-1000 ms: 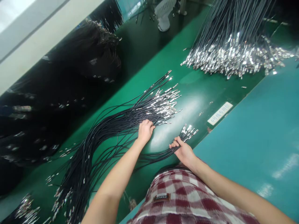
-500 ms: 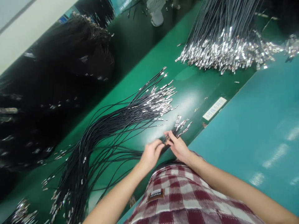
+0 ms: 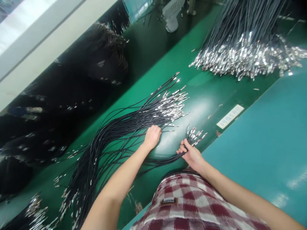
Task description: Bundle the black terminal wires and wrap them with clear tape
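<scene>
Green bench mat [image 3: 211, 92], teal panel [image 3: 268, 134], white label [image 3: 229, 116], desk fan [image 3: 172, 14]

A fanned wire pile [image 3: 134, 121] is lying under and beyond the left hand [image 3: 151, 136]; a small bundle [image 3: 189, 140] is sitting in the right hand [image 3: 192, 155], a label [image 3: 229, 116] lying further right.

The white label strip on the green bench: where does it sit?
The white label strip lies right of centre in the head view, along the green bench's edge, beyond the right hand.
</scene>
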Action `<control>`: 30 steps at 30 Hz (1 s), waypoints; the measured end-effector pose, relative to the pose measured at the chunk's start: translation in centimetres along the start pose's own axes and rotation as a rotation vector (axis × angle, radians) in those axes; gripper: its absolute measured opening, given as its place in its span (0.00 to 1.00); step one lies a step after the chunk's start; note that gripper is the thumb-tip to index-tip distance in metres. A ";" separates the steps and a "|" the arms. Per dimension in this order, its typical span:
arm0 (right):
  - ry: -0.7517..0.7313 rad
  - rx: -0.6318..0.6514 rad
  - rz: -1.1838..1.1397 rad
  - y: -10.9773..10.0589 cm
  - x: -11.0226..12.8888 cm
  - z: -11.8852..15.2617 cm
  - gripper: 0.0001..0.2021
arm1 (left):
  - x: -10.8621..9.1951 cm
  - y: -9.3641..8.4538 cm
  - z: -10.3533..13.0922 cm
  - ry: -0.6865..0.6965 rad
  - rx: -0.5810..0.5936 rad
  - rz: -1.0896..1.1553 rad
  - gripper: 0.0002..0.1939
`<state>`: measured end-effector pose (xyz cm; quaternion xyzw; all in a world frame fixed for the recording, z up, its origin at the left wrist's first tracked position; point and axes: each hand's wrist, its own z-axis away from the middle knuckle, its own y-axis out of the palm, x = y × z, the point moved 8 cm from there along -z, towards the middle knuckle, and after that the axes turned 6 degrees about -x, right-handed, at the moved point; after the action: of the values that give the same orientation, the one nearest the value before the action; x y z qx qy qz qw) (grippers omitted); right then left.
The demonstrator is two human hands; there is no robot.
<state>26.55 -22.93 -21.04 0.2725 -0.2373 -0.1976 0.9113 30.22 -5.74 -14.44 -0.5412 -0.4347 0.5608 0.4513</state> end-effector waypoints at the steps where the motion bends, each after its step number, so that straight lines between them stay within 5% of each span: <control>1: -0.019 -0.006 0.008 0.0 0.1 0.0 0.24 | -1.5 -0.4 0.1 0.015 -0.022 0.062 0.06; 5: -0.076 -0.020 0.014 0.0 0.5 0.2 0.24 | -7.5 -0.9 1.2 -0.079 -0.038 0.400 0.04; 8: -0.061 -0.027 0.006 0.2 0.3 0.3 0.24 | -9.0 -0.2 0.7 -0.227 -0.026 0.421 0.05; 11: -0.065 -0.034 0.026 0.2 0.0 0.2 0.25 | -8.6 0.9 -0.5 -0.319 0.030 0.440 0.06; 15: -0.122 0.088 0.018 1.3 -0.2 0.0 0.20 | -7.2 3.6 -0.4 -0.443 0.328 0.699 0.07; 17: -0.111 0.137 0.039 1.6 -0.5 0.0 0.20 | -5.5 2.9 -0.5 -0.417 0.245 0.639 0.09; 20: -0.038 0.097 0.063 1.1 -1.2 -0.3 0.23 | -2.3 0.1 -0.3 -0.329 -0.064 0.286 0.02; 23: -0.007 0.048 0.026 0.5 -1.4 -0.7 0.24 | -0.7 0.7 1.1 -0.297 -0.023 0.100 0.04; 30: -0.025 0.019 -0.042 0.9 -1.1 -0.2 0.22 | -2.5 2.2 7.1 -0.379 0.083 0.747 0.07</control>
<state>25.96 -21.61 -21.08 0.2837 -0.2449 -0.2178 0.9012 23.10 -8.66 -15.74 -0.5303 -0.2610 0.7926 0.1501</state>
